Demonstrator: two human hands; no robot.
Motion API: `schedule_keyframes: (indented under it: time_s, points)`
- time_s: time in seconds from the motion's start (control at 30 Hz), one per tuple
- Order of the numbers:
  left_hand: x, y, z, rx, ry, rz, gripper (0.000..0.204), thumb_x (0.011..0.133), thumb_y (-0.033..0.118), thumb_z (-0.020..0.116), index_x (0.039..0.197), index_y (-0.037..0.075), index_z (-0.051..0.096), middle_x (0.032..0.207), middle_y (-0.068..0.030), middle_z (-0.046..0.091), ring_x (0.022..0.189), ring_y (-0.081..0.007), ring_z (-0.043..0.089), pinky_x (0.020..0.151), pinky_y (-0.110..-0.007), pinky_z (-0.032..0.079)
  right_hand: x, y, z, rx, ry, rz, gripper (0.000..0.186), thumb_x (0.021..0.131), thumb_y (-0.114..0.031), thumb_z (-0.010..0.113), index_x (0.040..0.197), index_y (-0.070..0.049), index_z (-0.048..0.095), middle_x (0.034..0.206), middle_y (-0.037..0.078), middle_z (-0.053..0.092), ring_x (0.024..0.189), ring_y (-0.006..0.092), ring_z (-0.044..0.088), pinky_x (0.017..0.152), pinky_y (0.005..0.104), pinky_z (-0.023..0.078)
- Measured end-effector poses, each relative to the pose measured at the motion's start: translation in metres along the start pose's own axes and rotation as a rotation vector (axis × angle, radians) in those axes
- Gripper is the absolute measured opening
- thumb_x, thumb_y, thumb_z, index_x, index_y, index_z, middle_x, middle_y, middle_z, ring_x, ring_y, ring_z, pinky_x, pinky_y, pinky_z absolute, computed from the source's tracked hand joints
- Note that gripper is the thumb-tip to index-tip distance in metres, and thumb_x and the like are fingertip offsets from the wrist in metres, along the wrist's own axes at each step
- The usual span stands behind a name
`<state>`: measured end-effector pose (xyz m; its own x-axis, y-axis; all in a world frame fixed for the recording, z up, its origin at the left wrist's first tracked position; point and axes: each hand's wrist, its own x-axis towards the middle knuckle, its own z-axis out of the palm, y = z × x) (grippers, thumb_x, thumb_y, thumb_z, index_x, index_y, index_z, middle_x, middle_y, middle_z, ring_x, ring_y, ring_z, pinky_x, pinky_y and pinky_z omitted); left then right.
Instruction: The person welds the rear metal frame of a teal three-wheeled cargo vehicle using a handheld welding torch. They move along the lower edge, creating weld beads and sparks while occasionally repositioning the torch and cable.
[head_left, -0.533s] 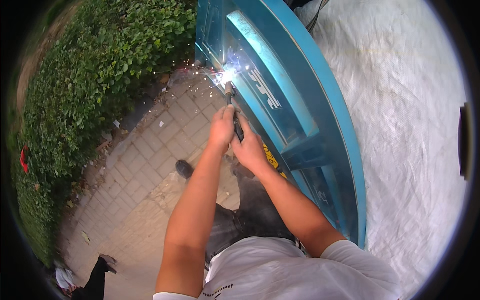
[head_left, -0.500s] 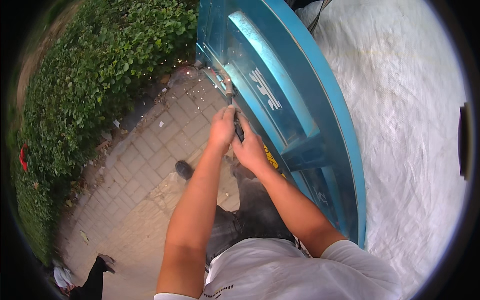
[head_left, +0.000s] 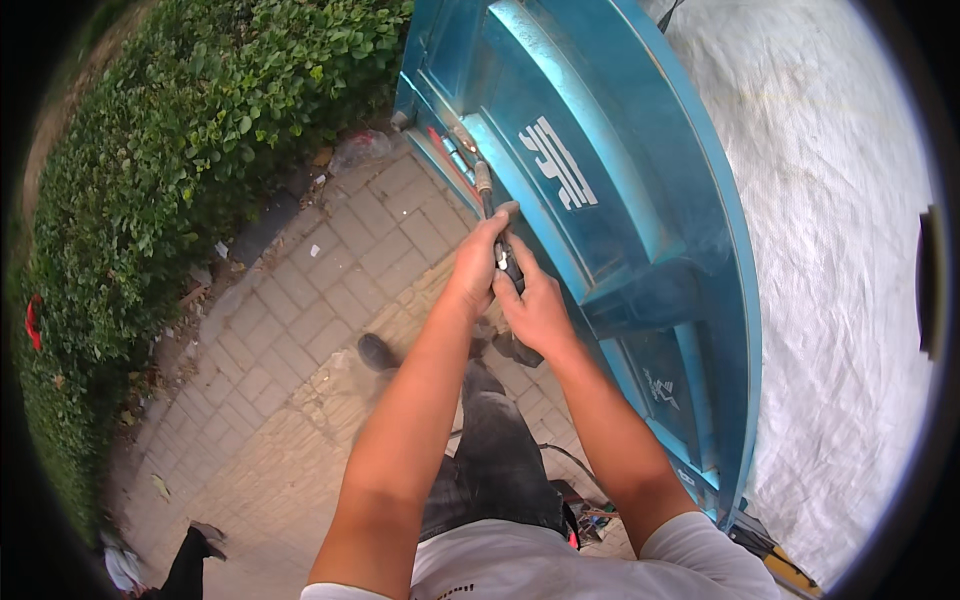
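Both hands hold a welding torch [head_left: 485, 185] with a dark handle and a bent neck ending in a copper-coloured nozzle. My left hand [head_left: 477, 263] wraps round the front of the handle. Behind it and to the right, my right hand [head_left: 537, 305] grips the handle's rear part. The nozzle points away from me, close to the lower edge of a large blue metal panel [head_left: 690, 200] with raised ribs and white markings. Whether its tip touches the metal I cannot tell. Beside the nozzle, a small red and light-blue piece [head_left: 455, 157] lies along the panel's lower edge.
A leafy hedge [head_left: 200, 150] lines the left side, with a clear plastic bag [head_left: 362, 150] at its foot. Paving bricks [head_left: 335, 275] cover the ground. White sheeting [head_left: 840, 280] spreads right of the panel. A dark cable [head_left: 575, 460] runs by my leg. Another person's leg [head_left: 188, 565] shows lower left.
The bright sparks around the nozzle are gone, and faint haze hangs by the panel. My hands and the torch sit slightly lower and farther right in the picture; the whole view has shifted too.
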<state>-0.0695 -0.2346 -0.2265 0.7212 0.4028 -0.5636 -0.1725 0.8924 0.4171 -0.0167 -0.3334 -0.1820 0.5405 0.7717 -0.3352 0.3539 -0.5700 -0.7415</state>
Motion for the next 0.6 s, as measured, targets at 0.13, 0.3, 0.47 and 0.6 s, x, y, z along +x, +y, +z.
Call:
schedule_keyframes:
  time_s: [0.13, 0.3, 0.47, 0.6]
  points:
    - [0.004, -0.002, -0.004, 0.055, -0.02, 0.031, 0.055, 0.095, 0.025, 0.047, 0.144, 0.0, 0.045, 0.142, -0.0248, 0.045, 0.11, -0.0198, 0.055, 0.095, -0.035, 0.046, 0.003, -0.002, -0.001, -0.047, -0.024, -0.006, 0.059, 0.094, -0.021, 0.059, 0.146, -0.004, 0.039, 0.116, 0.024, 0.065, 0.107, 0.0343, 0.066, 0.089, 0.0386, 0.05]
    - [0.006, -0.002, -0.007, 0.042, -0.029, 0.009, 0.055, 0.093, 0.021, 0.045, 0.143, -0.001, 0.045, 0.141, -0.0259, 0.046, 0.096, -0.0154, 0.059, 0.086, -0.032, 0.049, 0.004, -0.004, -0.002, -0.022, -0.05, 0.003, 0.06, 0.092, -0.023, 0.059, 0.145, -0.004, 0.038, 0.115, 0.027, 0.063, 0.107, 0.0432, 0.061, 0.088, 0.0452, 0.049]
    - [0.01, -0.005, -0.01, -0.021, -0.04, 0.054, 0.049, 0.092, 0.022, 0.047, 0.135, -0.002, 0.053, 0.12, -0.0167, 0.054, 0.085, -0.0133, 0.057, 0.076, -0.029, 0.049, 0.006, 0.0, -0.002, -0.029, -0.05, -0.055, 0.059, 0.092, -0.024, 0.058, 0.145, -0.006, 0.039, 0.114, 0.029, 0.062, 0.105, 0.0484, 0.059, 0.086, 0.0495, 0.049]
    - [0.017, -0.003, -0.017, -0.012, -0.067, 0.032, 0.053, 0.094, 0.023, 0.044, 0.138, -0.006, 0.048, 0.138, -0.0268, 0.05, 0.117, -0.0226, 0.058, 0.086, -0.034, 0.051, 0.011, -0.01, 0.001, -0.032, -0.044, -0.033, 0.059, 0.092, -0.025, 0.057, 0.145, -0.007, 0.038, 0.114, 0.029, 0.062, 0.105, 0.0487, 0.059, 0.086, 0.0502, 0.049]
